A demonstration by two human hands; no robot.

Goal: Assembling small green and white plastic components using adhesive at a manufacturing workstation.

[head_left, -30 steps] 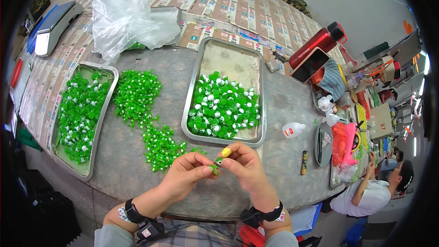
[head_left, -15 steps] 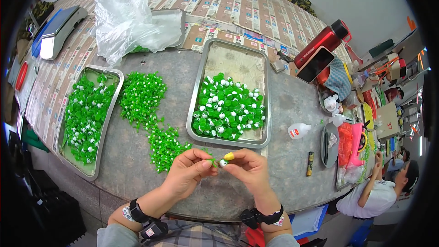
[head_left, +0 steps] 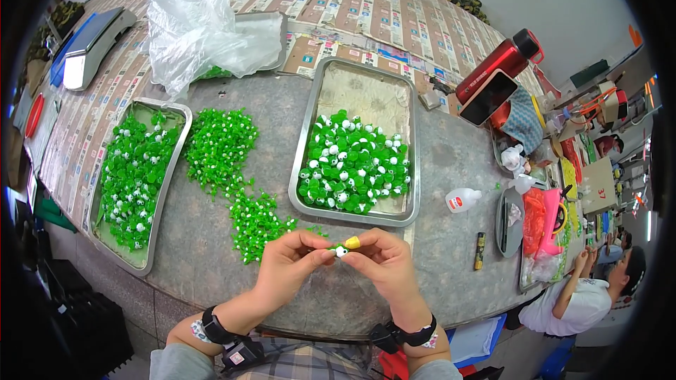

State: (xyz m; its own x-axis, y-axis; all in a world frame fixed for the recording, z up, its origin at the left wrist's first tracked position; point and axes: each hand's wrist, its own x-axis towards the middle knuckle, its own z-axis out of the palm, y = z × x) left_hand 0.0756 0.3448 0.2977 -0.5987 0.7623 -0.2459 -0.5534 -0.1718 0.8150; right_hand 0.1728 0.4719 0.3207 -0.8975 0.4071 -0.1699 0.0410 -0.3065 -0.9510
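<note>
Close to the table's near edge, my left hand (head_left: pixel 290 266) pinches a small green plastic piece, mostly hidden by the fingertips. My right hand (head_left: pixel 389 267) pinches a small white-and-green ball (head_left: pixel 341 251) with a black dot, like an eye. A yellow cover (head_left: pixel 353 242) sits on a right fingertip. The piece and the ball meet between my fingertips. Ahead lies a metal tray (head_left: pixel 301 144) heaped with green and white balls. Loose small green-and-white pieces (head_left: pixel 262 229) are piled on the table beyond my left hand.
Another metal tray (head_left: pixel 163 183) of green and white pieces stands at the left. A plastic bag (head_left: pixel 193 28) and a scale (head_left: pixel 88 53) lie farther back. To the right are a white bottle (head_left: pixel 461 200), a glue-stick-sized tube (head_left: pixel 479 251), a phone (head_left: pixel 488 97) and a red flask (head_left: pixel 496 67). A co-worker (head_left: pixel 577 302) sits at far right.
My hands have drawn slightly closer, and the ball has turned and moved left against the green piece. The gap between the two has closed.
</note>
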